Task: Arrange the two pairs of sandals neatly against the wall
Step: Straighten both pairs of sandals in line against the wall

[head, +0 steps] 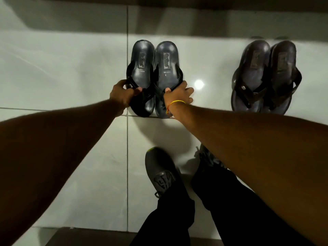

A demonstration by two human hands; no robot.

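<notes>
Head view: brown sandals rightward, apart.

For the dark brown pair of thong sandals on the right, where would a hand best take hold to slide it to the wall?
Probably at the straps of the dark brown sandal pair, reached from the toe end nearest the person. The straps arch above the flat soles, leaving room for fingers, and the heels already point at the wall. The left hand and right hand grip the black sandal pair likewise.

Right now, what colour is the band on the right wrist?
Yellow, with a reddish bit at its lower end; the wristband shows in the head view.
</notes>
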